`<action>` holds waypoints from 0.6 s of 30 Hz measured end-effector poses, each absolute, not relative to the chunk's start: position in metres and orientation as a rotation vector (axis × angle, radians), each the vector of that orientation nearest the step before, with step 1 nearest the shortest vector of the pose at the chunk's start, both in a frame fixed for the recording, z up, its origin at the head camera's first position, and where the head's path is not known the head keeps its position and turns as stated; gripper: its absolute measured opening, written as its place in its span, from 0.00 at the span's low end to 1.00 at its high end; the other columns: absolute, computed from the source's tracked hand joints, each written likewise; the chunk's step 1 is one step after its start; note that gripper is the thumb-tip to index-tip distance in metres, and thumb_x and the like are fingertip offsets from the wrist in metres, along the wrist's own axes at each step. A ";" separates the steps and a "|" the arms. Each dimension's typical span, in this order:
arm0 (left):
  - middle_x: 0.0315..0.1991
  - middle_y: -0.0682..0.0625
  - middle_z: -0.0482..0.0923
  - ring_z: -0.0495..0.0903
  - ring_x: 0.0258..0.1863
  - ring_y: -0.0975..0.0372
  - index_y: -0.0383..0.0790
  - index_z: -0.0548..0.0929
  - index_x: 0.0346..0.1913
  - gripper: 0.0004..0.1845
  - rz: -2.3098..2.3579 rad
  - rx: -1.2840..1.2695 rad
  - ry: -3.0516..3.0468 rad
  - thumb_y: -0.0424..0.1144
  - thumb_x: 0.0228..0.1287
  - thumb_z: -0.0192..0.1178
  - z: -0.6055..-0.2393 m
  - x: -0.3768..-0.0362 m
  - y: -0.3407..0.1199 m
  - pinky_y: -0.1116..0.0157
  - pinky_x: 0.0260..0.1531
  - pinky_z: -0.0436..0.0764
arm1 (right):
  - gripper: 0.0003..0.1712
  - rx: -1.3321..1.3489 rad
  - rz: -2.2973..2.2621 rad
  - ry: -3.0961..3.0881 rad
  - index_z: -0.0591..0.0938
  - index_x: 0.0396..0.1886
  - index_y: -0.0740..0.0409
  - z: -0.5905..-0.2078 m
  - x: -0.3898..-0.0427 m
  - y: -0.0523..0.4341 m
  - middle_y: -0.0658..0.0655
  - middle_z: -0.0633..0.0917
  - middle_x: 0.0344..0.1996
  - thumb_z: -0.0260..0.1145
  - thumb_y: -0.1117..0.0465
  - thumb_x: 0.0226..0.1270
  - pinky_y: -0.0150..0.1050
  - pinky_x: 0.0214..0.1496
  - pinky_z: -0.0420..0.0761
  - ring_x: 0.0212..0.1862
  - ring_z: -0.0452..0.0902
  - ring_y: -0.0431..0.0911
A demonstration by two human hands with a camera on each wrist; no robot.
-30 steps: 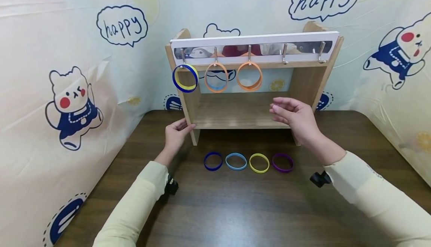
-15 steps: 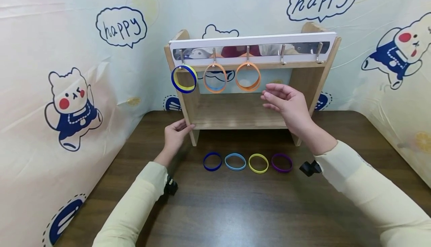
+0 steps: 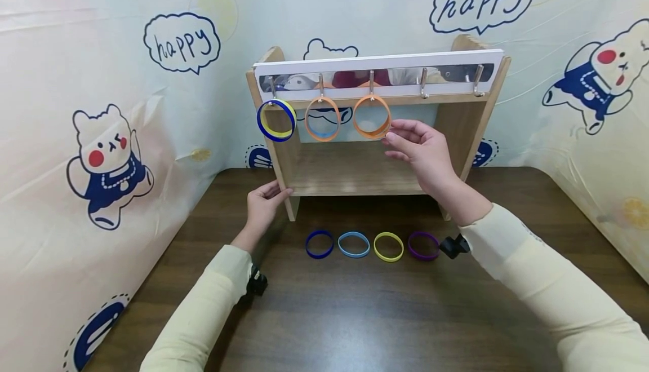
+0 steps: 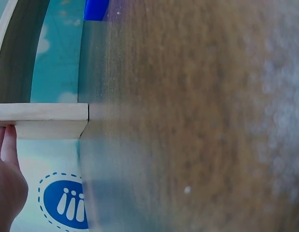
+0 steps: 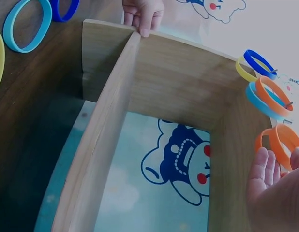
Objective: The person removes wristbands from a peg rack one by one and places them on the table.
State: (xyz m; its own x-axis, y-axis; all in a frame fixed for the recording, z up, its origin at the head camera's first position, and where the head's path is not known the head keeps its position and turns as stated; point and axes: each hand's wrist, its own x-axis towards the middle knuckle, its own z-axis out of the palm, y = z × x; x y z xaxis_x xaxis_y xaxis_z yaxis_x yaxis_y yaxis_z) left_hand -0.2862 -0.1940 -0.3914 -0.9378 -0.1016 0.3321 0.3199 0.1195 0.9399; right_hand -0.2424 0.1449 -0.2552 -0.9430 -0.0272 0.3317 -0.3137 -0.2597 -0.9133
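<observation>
Moving left and slightly upward since the earlier head frame, the right hand (image 3: pixel 426 155) is now reaching the orange bands (image 3: pixel 375 134), which are hanging from the third hook (image 3: pixel 372 82). In the head view, its thumb and fingertips are coming up to the bands' lower right rim; whether they are pinching it, I cannot tell. The left hand (image 3: pixel 261 208) is clamping the left side of the wooden rack (image 3: pixel 350 177) between thumb and fingers. Blue-and-yellow bands (image 3: pixel 276 137) and orange-and-light-blue bands (image 3: pixel 322 138) are hanging on the first two hooks. On the brown table (image 3: pixel 355 315), a dark blue band (image 3: pixel 319 257), a light blue band (image 3: pixel 354 256), a yellow band (image 3: pixel 389 260) and a purple band (image 3: pixel 422 258) are lying in a row before the rack. Pale cloth (image 3: pixel 35 79) printed with cartoon bears is surrounding the table.

In the left wrist view, fingertips are touching the rack's board, while wood grain is filling most of the right side.

In the right wrist view, the fingers are resting just beside the orange bands, the thumb partly overlapping them.
</observation>
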 end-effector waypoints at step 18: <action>0.47 0.34 0.82 0.83 0.43 0.63 0.26 0.82 0.52 0.21 -1.892 -0.217 -2.083 0.31 0.56 0.72 -0.393 -0.287 -0.195 0.67 0.42 0.82 | 0.16 0.351 2.349 -1.772 0.81 0.49 0.66 -0.251 -0.245 0.137 0.58 0.86 0.39 0.70 0.67 0.62 0.38 0.39 0.85 0.39 0.85 0.47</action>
